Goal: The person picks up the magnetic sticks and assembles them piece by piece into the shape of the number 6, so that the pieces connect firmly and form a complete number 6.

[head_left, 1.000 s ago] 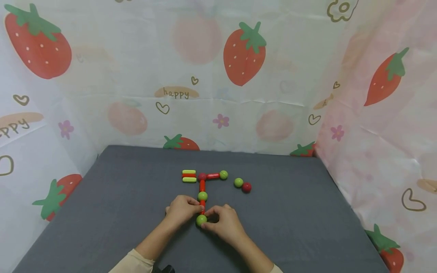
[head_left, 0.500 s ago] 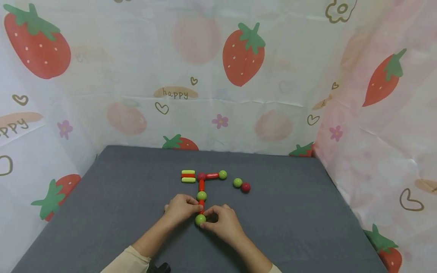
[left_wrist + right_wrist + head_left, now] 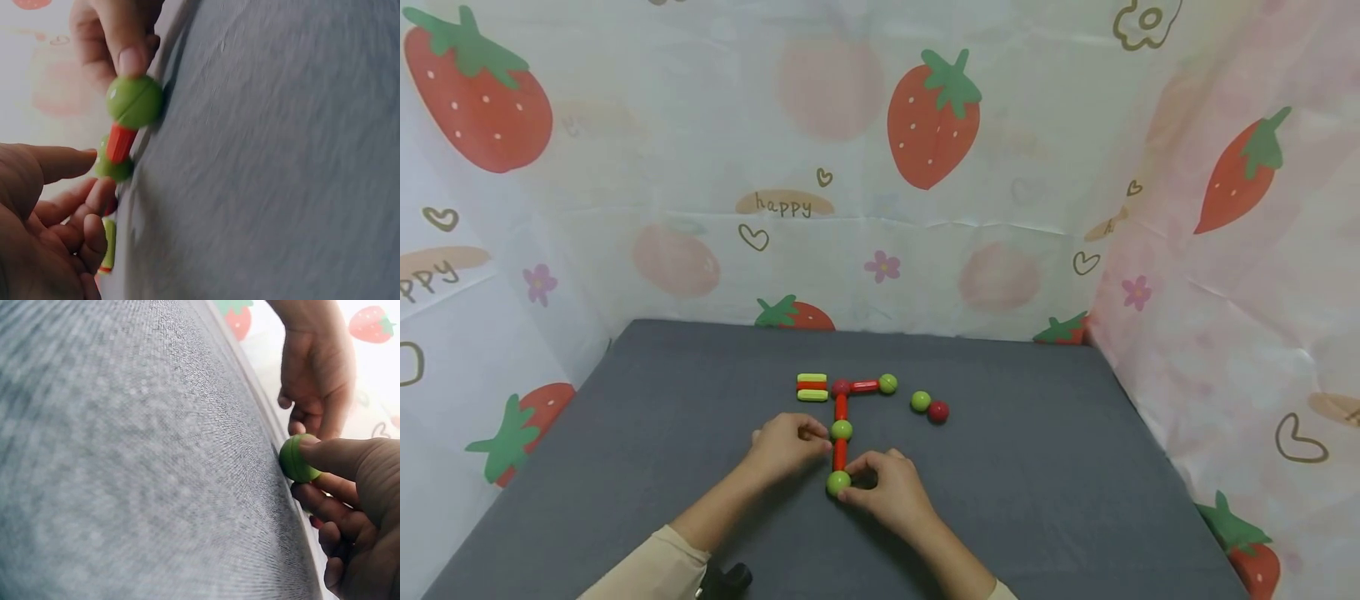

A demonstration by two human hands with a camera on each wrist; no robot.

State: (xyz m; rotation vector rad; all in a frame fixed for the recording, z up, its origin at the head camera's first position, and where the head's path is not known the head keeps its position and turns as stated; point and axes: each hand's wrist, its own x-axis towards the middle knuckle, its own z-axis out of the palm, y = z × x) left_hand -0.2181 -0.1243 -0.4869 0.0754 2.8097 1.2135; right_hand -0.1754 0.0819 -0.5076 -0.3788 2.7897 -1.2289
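On the grey table, balls and rods are joined in an angled chain. Its near green ball (image 3: 838, 483) is pinched between thumb and fingers of my right hand (image 3: 891, 493). From this ball a red rod (image 3: 840, 455) runs to a middle green ball (image 3: 842, 430), and another red rod (image 3: 841, 407) leads on to a red ball (image 3: 840, 388). A sideways red rod (image 3: 864, 386) ends in a far green ball (image 3: 888, 383). My left hand (image 3: 786, 446) is just left of the near rod, thumb and fingers parted, as the left wrist view shows.
Left of the red corner ball lie two yellow-green rods (image 3: 812, 396) with a red rod (image 3: 812, 386) between them. A loose green ball (image 3: 921, 401) and a loose red ball (image 3: 937, 412) sit to the right. Strawberry-printed cloth (image 3: 880, 233) hangs behind the table (image 3: 1037, 467).
My left hand has let go of the near red rod and moved slightly up and left. The right hand keeps its pinch on the near green ball.
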